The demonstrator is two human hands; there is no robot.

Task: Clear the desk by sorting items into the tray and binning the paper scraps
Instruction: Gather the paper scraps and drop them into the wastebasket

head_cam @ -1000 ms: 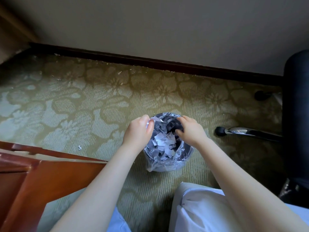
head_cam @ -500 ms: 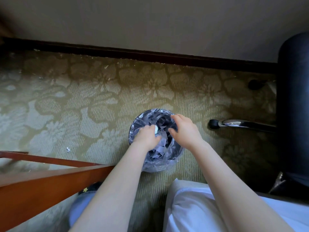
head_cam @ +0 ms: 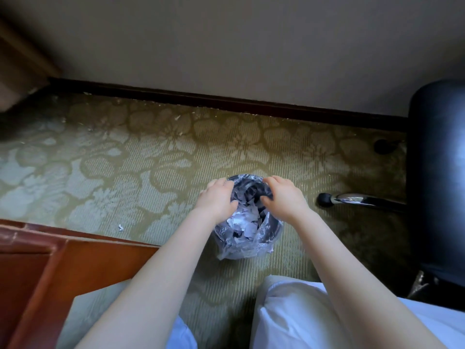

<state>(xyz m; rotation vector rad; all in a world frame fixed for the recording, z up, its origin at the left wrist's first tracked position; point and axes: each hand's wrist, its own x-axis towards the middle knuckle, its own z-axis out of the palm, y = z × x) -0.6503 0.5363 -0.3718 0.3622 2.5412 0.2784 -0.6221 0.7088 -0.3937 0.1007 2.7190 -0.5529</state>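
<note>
The small round bin [head_cam: 274, 229] at the centre of the frame is lined with a crinkled clear plastic liner [head_cam: 239, 251], thin and glossy. The torn white paper scraps [head_cam: 245, 221] inside it look matt. The olive floral carpet [head_cam: 125, 172] is a rough, ribbed weave. The reddish-brown wooden desk [head_cam: 75, 273] at lower left has a smooth polish. At right, the black padded chair [head_cam: 437, 172] shines like leather, and its chrome metal leg [head_cam: 364, 199] is mirror-bright.

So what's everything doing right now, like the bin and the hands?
Bin: upright on carpet, bag-lined, partly full.
Scraps: inside the bin.
Stray scrap: lying on carpet, outside the bin.
Left hand: at the bin's rim, fingers curled; grip unclear.
Right hand: at the bin's rim, fingers curled; grip unclear.
</note>
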